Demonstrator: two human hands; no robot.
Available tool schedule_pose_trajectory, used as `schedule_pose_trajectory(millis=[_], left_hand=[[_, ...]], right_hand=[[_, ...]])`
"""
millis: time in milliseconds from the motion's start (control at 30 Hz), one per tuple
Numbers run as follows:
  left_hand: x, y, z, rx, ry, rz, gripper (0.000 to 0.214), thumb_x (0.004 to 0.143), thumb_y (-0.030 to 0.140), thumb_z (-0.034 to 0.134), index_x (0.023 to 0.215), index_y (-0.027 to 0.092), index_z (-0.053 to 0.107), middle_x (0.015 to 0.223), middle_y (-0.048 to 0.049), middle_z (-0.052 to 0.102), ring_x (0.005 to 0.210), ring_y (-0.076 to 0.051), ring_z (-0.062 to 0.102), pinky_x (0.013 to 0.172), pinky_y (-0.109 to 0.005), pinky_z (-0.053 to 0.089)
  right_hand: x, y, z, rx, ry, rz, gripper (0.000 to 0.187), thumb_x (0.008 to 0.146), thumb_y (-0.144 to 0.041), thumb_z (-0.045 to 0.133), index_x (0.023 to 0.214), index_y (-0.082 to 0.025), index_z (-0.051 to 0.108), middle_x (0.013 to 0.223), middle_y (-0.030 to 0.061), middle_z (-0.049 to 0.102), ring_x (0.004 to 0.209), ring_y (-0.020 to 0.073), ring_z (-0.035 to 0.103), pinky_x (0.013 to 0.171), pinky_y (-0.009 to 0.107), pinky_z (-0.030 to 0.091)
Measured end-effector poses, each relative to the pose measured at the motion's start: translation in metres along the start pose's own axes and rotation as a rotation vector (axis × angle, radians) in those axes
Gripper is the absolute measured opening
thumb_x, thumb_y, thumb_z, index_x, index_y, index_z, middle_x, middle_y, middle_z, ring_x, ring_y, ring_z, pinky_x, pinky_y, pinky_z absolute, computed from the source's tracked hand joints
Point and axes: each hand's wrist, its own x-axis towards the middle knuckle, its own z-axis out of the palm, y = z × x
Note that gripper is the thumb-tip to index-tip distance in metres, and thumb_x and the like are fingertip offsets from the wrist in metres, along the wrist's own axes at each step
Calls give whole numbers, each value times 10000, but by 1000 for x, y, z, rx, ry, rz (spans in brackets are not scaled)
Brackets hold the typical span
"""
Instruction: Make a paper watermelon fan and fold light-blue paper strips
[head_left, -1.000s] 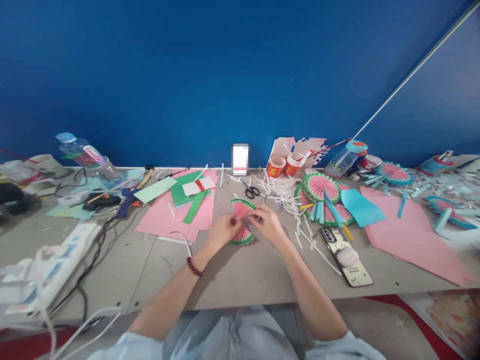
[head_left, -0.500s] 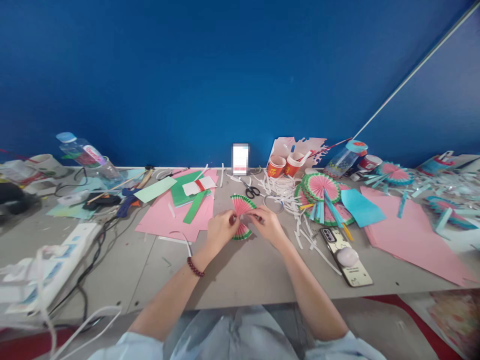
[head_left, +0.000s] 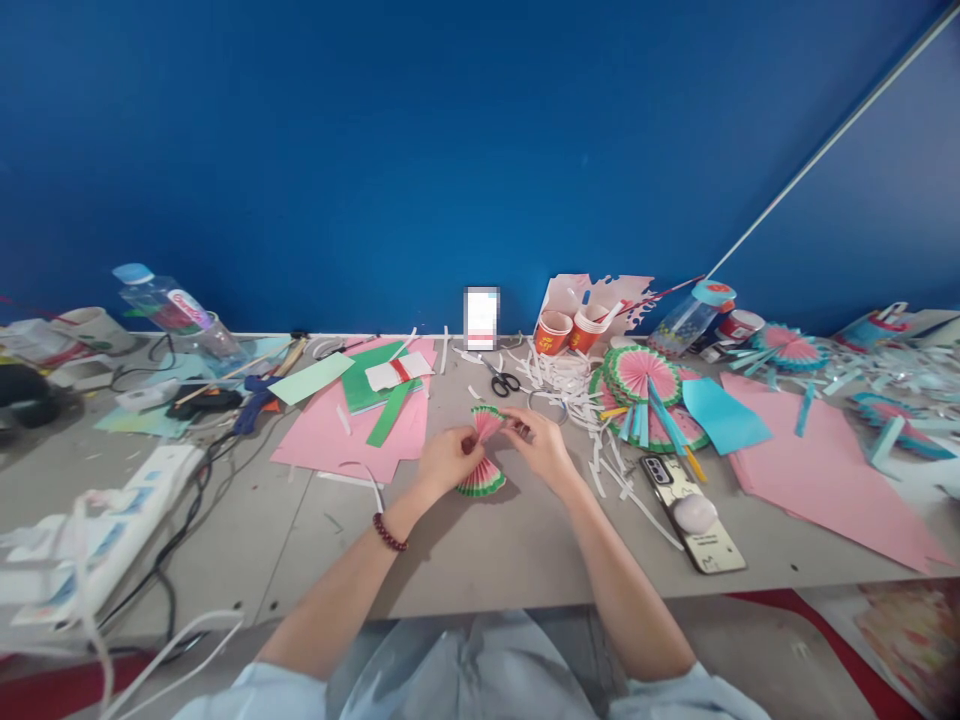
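1. A pleated paper fan (head_left: 481,482), pink with green edges, is held over the middle of the worktop (head_left: 480,570), narrow at its waist and spread towards both ends
2. The fan's waist is pinched in the fingers of the left hand (head_left: 450,458), by which some of the pleats are hidden; a dark beaded bracelet (head_left: 390,532) is worn on that wrist
3. The fingers of the right hand (head_left: 541,448) are held narrow at the right side of the fan; whether anything is gripped there cannot be told
4. Black-handled scissors (head_left: 505,384) are laid beyond the hands, with white paper strips (head_left: 574,390) scattered to their right
5. To the left, pink paper (head_left: 315,445) is partly covered by a green sheet (head_left: 360,385)
6. To the right, a patterned phone (head_left: 716,553) is topped by a white rounded object (head_left: 695,514), and round pleated fans (head_left: 641,370) are piled beyond it
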Motion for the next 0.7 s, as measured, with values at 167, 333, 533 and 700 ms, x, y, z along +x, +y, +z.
schedule_pose_trajectory(millis=[167, 333, 533, 700], left_hand=[[3, -4, 1, -132, -85, -10, 193, 744, 290, 481, 590, 173, 483, 519, 33, 450, 482, -98, 382, 476, -234, 210], [6, -11, 4, -292, -155, 16, 205, 737, 300, 478, 583, 166, 472, 526, 39, 420, 497, -94, 378, 481, -222, 237], [6, -14, 5, -366, -189, 42, 252, 736, 338, 492, 558, 172, 422, 527, 48, 355, 497, -87, 330, 481, -225, 238], [6, -13, 4, -358, -219, 62, 246, 734, 333, 482, 558, 175, 415, 533, 49, 350, 508, -90, 331, 486, -227, 241]], right_hand=[[0, -1, -2, 91, 13, 37, 283, 803, -210, 539, 1085, -218, 553, 790, 8, 629, 742, 165, 582, 698, 279, 447], [1, 0, -1, 128, 24, 71, 267, 808, -251, 539, 1072, -217, 540, 791, 10, 629, 708, 157, 574, 666, 270, 437], [1, 3, 0, 143, 87, 127, 285, 761, -322, 606, 1017, -210, 551, 761, 3, 637, 627, 142, 546, 615, 259, 425], [0, 6, 2, 136, 121, 151, 298, 733, -340, 634, 989, -210, 554, 736, -3, 641, 622, 142, 550, 607, 257, 418]])
